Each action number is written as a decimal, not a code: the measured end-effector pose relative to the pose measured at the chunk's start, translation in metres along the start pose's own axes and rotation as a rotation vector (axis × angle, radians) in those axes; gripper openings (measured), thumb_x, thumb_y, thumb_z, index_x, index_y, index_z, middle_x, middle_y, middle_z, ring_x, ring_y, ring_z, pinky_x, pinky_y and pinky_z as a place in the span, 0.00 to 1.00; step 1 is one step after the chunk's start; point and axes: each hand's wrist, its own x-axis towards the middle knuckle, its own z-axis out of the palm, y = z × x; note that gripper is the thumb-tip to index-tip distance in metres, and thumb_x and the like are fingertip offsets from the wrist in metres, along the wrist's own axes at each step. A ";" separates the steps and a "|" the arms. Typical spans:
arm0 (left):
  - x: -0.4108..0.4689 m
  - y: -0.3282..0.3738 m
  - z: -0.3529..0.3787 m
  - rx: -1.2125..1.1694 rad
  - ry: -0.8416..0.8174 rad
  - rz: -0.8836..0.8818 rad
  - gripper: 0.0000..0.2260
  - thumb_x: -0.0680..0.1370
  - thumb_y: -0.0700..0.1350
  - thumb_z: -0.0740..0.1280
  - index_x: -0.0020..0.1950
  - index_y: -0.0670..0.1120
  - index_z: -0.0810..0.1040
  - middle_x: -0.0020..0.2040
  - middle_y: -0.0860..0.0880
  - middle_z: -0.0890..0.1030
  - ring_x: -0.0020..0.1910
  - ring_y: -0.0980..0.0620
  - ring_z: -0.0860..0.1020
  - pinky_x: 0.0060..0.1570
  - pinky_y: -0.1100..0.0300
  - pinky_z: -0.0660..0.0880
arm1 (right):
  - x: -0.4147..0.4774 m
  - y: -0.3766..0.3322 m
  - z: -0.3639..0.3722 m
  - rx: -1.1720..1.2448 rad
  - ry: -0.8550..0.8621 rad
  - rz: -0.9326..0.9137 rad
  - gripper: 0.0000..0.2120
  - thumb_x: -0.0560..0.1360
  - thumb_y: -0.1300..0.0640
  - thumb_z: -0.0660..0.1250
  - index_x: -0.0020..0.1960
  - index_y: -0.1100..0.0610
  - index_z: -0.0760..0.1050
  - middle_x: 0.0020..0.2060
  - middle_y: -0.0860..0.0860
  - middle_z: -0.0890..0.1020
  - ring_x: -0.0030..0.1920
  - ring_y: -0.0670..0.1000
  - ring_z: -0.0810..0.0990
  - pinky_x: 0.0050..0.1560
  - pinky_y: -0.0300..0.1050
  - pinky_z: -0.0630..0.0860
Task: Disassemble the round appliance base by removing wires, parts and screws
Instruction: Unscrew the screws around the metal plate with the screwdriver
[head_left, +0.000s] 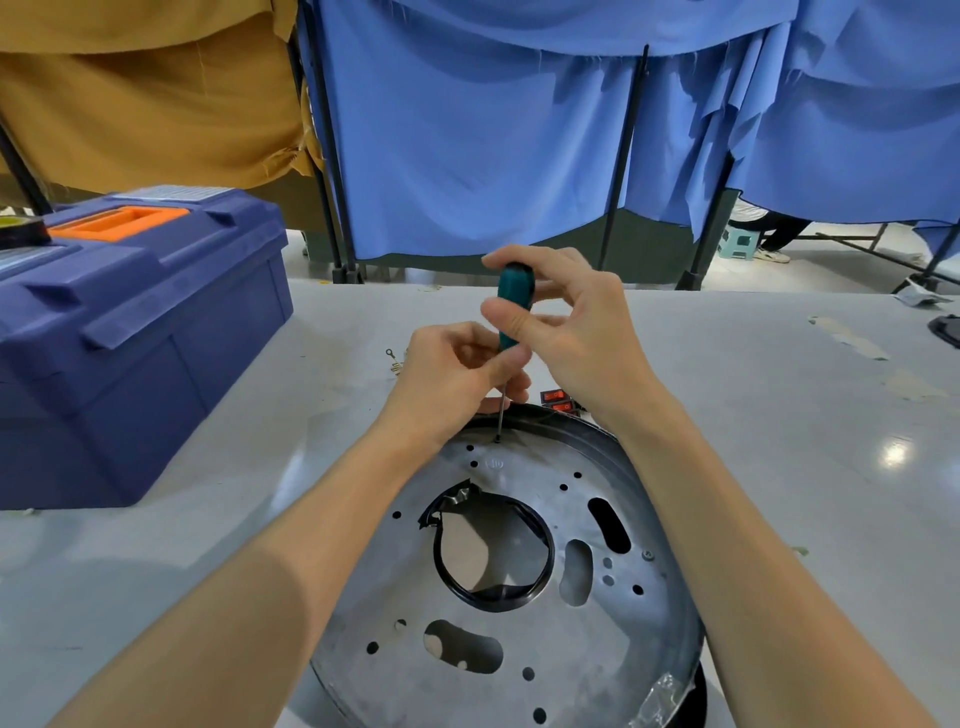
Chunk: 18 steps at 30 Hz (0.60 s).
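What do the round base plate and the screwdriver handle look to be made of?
Round base plate: likely sheet metal, dull grey finish with soft reflections and punched holes. Screwdriver handle: probably plastic, smooth opaque teal with a faint sheen.

One round base (519, 639), one screwdriver (514, 291), one toolbox (135, 364) — and two red switches (557, 399)

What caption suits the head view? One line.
Right hand holds a green screwdriver, left hand steadies its shaft, tip at a screw hole in the metal base.
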 end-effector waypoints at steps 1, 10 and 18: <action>0.000 0.000 0.000 0.000 0.014 0.005 0.08 0.74 0.43 0.73 0.39 0.44 0.75 0.34 0.46 0.83 0.35 0.47 0.84 0.43 0.48 0.82 | 0.000 0.000 0.000 -0.025 0.007 -0.003 0.14 0.74 0.60 0.72 0.58 0.50 0.79 0.49 0.53 0.78 0.46 0.42 0.77 0.49 0.38 0.77; -0.002 0.000 0.000 -0.008 -0.021 0.009 0.05 0.79 0.38 0.66 0.49 0.45 0.80 0.33 0.47 0.83 0.35 0.49 0.82 0.41 0.54 0.81 | 0.002 0.001 -0.006 -0.017 0.004 -0.007 0.20 0.75 0.73 0.63 0.61 0.57 0.79 0.48 0.57 0.83 0.43 0.51 0.82 0.44 0.33 0.78; -0.001 -0.001 0.001 -0.021 0.040 0.016 0.11 0.73 0.40 0.74 0.46 0.35 0.75 0.34 0.41 0.82 0.34 0.43 0.82 0.38 0.50 0.82 | 0.001 0.002 0.003 -0.044 -0.011 -0.011 0.19 0.71 0.56 0.75 0.61 0.48 0.79 0.48 0.48 0.80 0.44 0.42 0.77 0.50 0.35 0.76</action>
